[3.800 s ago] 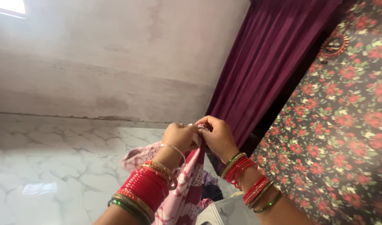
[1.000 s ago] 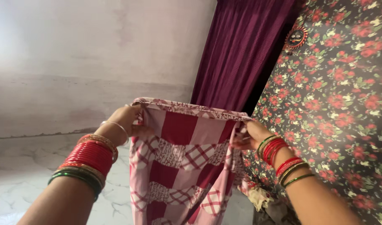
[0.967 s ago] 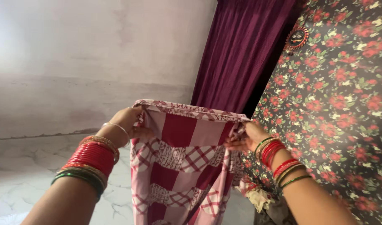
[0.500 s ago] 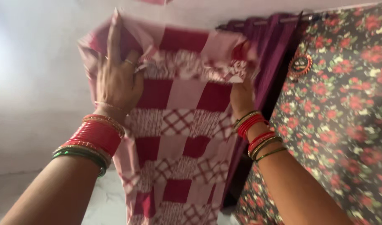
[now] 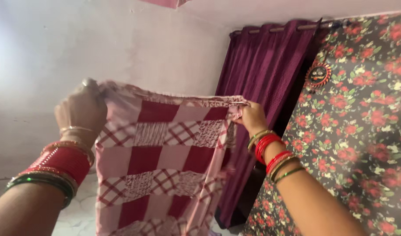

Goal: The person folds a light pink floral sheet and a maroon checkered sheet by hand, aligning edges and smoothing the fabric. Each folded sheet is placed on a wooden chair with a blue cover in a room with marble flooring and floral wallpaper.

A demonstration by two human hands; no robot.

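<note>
A pink and dark red checked cloth (image 5: 161, 161) hangs in front of me, stretched flat by its top edge. My left hand (image 5: 81, 111) grips the cloth's upper left corner in a closed fist. My right hand (image 5: 252, 117) pinches the upper right corner. Both wrists carry stacks of red, gold and green bangles. The cloth's lower part runs out of view at the bottom.
A maroon curtain (image 5: 261, 65) hangs from a rod behind the cloth. A dark floral-patterned wall or panel (image 5: 362, 113) with a small round face ornament (image 5: 318, 74) stands at the right. A pale plaster wall (image 5: 121, 43) fills the left, with white marble floor (image 5: 78, 214) below.
The cloth went from bunched between both hands to spread wide, was flung up high, and has now come down to chest height, still stretched. The view has tilted up.
</note>
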